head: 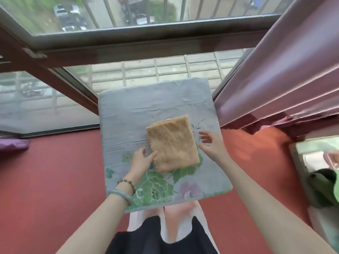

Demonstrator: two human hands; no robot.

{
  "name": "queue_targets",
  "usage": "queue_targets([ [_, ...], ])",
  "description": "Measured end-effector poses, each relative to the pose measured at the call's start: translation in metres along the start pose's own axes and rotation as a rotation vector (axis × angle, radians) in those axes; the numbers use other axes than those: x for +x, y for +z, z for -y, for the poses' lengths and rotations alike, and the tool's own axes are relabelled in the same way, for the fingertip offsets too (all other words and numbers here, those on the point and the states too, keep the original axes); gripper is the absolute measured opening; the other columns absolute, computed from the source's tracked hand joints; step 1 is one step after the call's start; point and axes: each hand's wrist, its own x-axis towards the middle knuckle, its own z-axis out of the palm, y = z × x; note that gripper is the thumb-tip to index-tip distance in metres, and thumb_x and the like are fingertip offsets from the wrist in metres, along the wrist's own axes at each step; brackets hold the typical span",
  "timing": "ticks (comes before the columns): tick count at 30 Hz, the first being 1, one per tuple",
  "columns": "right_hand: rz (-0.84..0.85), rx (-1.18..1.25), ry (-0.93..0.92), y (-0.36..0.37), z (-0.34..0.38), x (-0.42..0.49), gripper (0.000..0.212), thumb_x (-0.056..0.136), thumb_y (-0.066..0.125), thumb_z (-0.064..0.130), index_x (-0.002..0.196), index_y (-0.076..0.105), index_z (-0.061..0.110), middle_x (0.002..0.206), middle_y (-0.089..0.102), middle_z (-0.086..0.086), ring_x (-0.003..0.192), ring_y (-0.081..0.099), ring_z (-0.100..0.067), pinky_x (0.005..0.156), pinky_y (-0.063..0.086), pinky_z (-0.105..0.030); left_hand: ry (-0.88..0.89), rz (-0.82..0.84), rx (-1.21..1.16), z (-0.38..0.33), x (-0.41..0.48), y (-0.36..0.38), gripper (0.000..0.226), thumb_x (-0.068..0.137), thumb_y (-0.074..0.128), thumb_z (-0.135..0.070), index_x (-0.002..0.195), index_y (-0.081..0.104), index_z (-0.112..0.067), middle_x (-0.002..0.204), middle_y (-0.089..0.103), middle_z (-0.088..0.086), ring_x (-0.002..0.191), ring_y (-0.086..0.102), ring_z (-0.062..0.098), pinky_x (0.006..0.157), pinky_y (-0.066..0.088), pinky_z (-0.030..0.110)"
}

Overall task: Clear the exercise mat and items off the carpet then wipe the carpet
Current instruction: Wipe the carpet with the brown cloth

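A folded tan cloth (172,143) lies on a square grey-blue cushion (128,114) printed with green and purple flowers. The cushion rests on the red carpet (55,180) in front of the window. My left hand (142,159) touches the cloth's lower left edge, fingers resting against it. Just right of the cloth hovers my right hand (211,142), its fingers spread and holding nothing. A bead bracelet and a jade bangle circle my left wrist.
A window with a dark red frame (73,83) and railings stands beyond the cushion. A mauve curtain (275,79) hangs at right. A purple item (12,145) lies at the left edge, and a green thing (324,187) sits at right. My knees (174,217) are below the cushion.
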Motion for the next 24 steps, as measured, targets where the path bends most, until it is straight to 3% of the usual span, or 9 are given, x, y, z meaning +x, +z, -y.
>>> queue_targets([
  [5, 0.163, -0.044, 0.114, 0.018, -0.023, 0.036, 0.055, 0.083, 0.065, 0.015, 0.135, 0.045, 0.011, 0.116, 0.053, -0.006, 0.106, 0.054, -0.020, 0.089, 0.046, -0.032, -0.003, -0.077, -0.164, 0.001, 0.014, 0.028, 0.058, 0.088, 0.064, -0.036, 0.137, 0.042, -0.014, 0.139, 0.040, 0.007, 0.122, 0.045, 0.019, 0.105, 0.037, 0.036],
  [10, 0.240, 0.080, 0.265, 0.025, -0.035, 0.055, 0.065, 0.083, 0.068, 0.019, 0.140, 0.037, 0.010, 0.120, 0.054, -0.010, 0.109, 0.055, -0.023, 0.097, 0.047, -0.042, -0.045, -0.050, -0.248, 0.007, 0.024, 0.041, 0.067, 0.084, 0.068, -0.036, 0.140, 0.034, -0.024, 0.139, 0.040, 0.003, 0.118, 0.044, 0.014, 0.104, 0.041, 0.041],
  [16, 0.348, 0.209, 0.350, 0.030, -0.035, 0.063, 0.042, 0.078, 0.073, 0.015, 0.117, 0.057, 0.014, 0.110, 0.063, -0.010, 0.100, 0.063, -0.023, 0.090, 0.052, -0.045, -0.212, -0.023, -0.475, -0.006, 0.027, 0.041, 0.074, 0.079, 0.075, -0.022, 0.135, 0.029, -0.010, 0.125, 0.048, 0.004, 0.109, 0.053, 0.020, 0.094, 0.049, 0.039],
  [19, 0.358, 0.223, 0.359, 0.032, -0.026, 0.061, 0.019, 0.080, 0.065, 0.007, 0.094, 0.063, 0.018, 0.102, 0.066, -0.009, 0.090, 0.064, -0.022, 0.084, 0.053, -0.041, -0.319, 0.035, -0.641, -0.010, 0.026, 0.030, 0.054, 0.076, 0.077, -0.016, 0.121, 0.049, -0.003, 0.120, 0.061, 0.012, 0.098, 0.065, 0.024, 0.083, 0.055, 0.040],
  [21, 0.386, 0.264, 0.355, 0.030, -0.016, 0.055, 0.018, 0.082, 0.059, 0.005, 0.094, 0.062, 0.018, 0.098, 0.065, -0.007, 0.084, 0.062, -0.020, 0.074, 0.050, -0.037, -0.275, 0.048, -0.680, -0.015, 0.017, 0.020, 0.037, 0.077, 0.075, -0.012, 0.109, 0.059, -0.005, 0.112, 0.067, 0.015, 0.090, 0.068, 0.024, 0.076, 0.056, 0.037],
  [24, 0.407, 0.340, 0.313, 0.022, 0.000, 0.040, 0.027, 0.084, 0.053, 0.001, 0.099, 0.060, 0.022, 0.094, 0.061, -0.003, 0.082, 0.059, -0.016, 0.066, 0.048, -0.030, -0.155, -0.004, -0.672, -0.024, -0.004, 0.002, 0.035, 0.079, 0.073, -0.010, 0.112, 0.059, -0.007, 0.108, 0.068, 0.011, 0.092, 0.068, 0.023, 0.076, 0.056, 0.035],
])
